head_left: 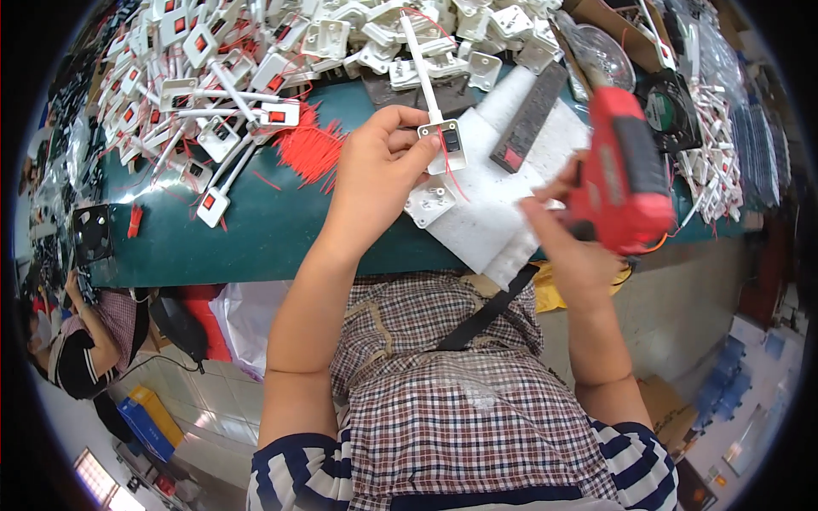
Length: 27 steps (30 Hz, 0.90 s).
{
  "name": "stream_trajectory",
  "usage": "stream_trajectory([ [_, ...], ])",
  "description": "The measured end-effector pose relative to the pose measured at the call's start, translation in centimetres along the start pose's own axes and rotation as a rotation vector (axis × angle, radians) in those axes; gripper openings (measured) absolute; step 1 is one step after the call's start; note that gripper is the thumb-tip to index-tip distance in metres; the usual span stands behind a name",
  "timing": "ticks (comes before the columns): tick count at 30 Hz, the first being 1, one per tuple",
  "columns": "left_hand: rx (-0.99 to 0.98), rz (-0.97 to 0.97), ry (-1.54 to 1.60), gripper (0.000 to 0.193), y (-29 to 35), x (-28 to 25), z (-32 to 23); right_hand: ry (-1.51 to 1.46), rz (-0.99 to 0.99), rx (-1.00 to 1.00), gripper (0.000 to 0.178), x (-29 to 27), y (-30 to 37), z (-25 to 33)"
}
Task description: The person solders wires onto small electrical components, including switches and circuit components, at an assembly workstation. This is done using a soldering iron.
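Over the middle of the table, my left hand (379, 170) is closed around a white plastic switch housing (458, 157). Its hollow inside faces up and shows the black back of a switch. A white tube (419, 64) runs away from its far end, and a thin red wire hangs at its side. To the right, my right hand (579, 255) grips a red and black handheld power tool (626, 170), smeared by motion. The tool's exact kind cannot be made out. Just below the held housing, a loose white cover plate (429, 203) lies on the table.
White foam sheets (477, 230) lie on the green table (187, 260), with a dark bar (532, 119) on them. Cut red wires (311, 149) and piled switch assemblies (204, 98) fill the left. White shells (375, 38) heap up behind. A black fan (669, 111) stands right. Another person (89, 341) is at far left.
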<state>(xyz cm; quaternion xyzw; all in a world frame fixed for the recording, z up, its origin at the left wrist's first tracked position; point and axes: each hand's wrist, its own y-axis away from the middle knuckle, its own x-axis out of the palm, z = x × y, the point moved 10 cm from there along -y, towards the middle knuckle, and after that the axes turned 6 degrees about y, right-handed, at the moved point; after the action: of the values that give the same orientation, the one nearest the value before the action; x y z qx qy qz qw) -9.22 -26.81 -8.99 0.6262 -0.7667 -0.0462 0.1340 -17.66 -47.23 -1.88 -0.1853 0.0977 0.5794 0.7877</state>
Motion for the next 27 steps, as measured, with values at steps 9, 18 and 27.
stream_trajectory([
  [9, 0.170, -0.095, -0.357, 0.025, -0.3, 1.0, -0.3, 0.261, 0.071, -0.274, 0.061, 3.5, 0.0, 0.8],
  [18, 0.570, -0.270, -0.780, 0.018, 2.5, 0.8, -6.0, 0.173, -0.042, -0.107, 0.061, 2.4, -0.5, -1.3],
  [27, 0.220, -0.053, -0.122, 0.011, 0.8, 0.6, -1.3, 0.092, -0.030, -0.181, 0.061, 2.9, -1.5, 0.2],
])
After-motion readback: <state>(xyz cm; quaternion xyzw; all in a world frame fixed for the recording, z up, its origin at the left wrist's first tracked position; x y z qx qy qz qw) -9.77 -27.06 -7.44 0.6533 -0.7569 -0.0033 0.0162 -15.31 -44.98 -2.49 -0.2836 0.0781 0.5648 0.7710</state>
